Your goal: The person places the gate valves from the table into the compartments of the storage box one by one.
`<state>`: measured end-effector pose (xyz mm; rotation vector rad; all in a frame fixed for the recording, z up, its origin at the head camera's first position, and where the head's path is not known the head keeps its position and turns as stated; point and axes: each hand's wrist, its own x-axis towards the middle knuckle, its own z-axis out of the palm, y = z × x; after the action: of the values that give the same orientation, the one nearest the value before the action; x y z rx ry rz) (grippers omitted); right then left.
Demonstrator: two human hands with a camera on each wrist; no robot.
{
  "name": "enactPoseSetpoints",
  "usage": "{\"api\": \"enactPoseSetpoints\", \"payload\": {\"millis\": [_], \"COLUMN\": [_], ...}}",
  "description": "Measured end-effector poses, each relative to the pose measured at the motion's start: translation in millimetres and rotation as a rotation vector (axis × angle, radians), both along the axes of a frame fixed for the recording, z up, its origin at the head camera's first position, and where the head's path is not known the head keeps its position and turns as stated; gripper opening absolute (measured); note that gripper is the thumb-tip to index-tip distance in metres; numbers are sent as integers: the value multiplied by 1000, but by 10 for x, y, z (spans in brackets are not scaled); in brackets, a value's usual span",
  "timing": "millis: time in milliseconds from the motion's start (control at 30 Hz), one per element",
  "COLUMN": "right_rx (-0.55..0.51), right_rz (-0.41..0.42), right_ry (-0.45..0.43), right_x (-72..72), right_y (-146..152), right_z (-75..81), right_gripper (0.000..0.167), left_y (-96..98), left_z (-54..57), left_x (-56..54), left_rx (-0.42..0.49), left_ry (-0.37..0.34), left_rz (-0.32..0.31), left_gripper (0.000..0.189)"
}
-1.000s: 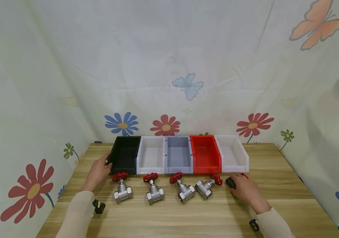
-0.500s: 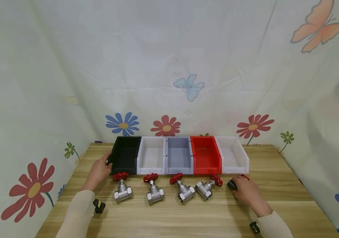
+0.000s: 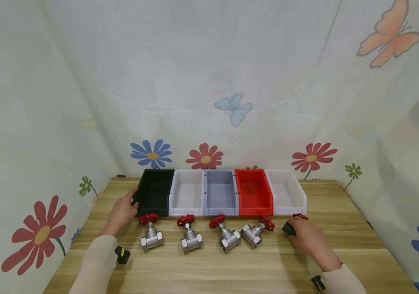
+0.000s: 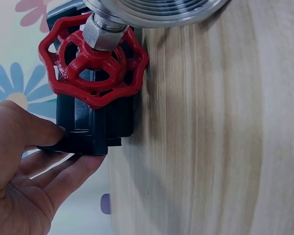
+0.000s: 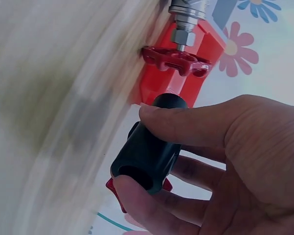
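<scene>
**Both hands grasping, one at each end of the row**

Pale cloth [image 3: 180,73] printed with flowers and butterflies hangs behind and to both sides. In front of it stands a wood-grained table [image 3: 209,271]. Side by side towards its far edge, all open-topped plastic, sit, from the person's left, a black bin [image 3: 154,196], a white bin [image 3: 187,192], a grey bin [image 3: 220,194], a red bin [image 3: 254,196] and a second white bin [image 3: 286,192]. Both forearms, in cream sleeves [image 3: 94,261], reach forward, well apart. The left hand [image 3: 120,209] pinches the black bin's outer edge between thumb and fingers. The right hand [image 3: 308,237] curls round a dark tubular valve with a red handwheel [image 5: 147,147], just in front of the second white bin; whether that valve touches the wood, I can't tell from here. Between the hands lie four silver metal valves [image 3: 152,237], their red handwheels towards the bins.
</scene>
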<state>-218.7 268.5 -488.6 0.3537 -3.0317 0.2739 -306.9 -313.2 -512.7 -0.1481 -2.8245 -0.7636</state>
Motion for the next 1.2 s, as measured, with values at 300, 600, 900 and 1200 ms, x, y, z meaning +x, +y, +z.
{"api": "enactPoseSetpoints", "payload": {"millis": [300,600,900,1200], "right_rx": [-15,-10,-29,-3], "right_rz": [29,65,92,106], "right_ry": [57,75,147,162], "right_x": [5,-9,-37,-95], "right_y": [9,-4,13,56], "right_z": [54,184,298,392], "right_gripper": [33,37,35,39], "left_y": [-15,-22,-29,-29], "left_z": [-33,-40,-52,-56], "left_x": [-13,-19,-37,-33], "left_rx": [8,7,10,9], "left_ry": [-18,-15,-19,-13], "left_rz": [-3,-4,0,2], "left_gripper": [57,57,57,58]}}
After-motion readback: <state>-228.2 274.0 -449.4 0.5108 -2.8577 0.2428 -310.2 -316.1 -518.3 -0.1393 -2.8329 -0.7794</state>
